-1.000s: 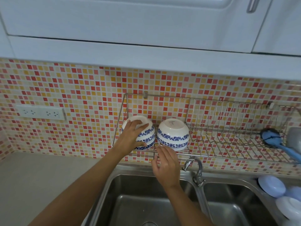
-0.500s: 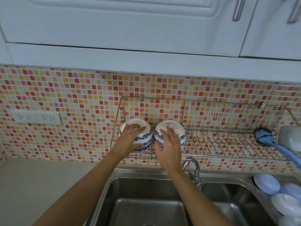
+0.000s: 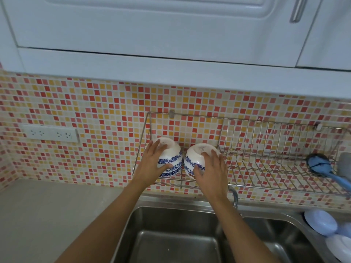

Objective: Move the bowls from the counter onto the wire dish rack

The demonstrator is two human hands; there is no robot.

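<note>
— Already on the wire dish rack (image 3: 266, 149), then?

— Both blue-and-white bowls sit upside down at its left end, side by side and nearly touching. The left bowl (image 3: 171, 154) looks like two nested; the right bowl (image 3: 195, 158) stands beside the plate slots.

— And the hands?

— The left hand (image 3: 152, 166) lies spread over the left bowl, thumb on its patterned band. The right hand (image 3: 211, 172) cups the right bowl likewise.

— What does the next move turn on?

— Each bowl lies directly under its own hand, above the steel sink (image 3: 171, 240); letting go looks sufficient.
</note>
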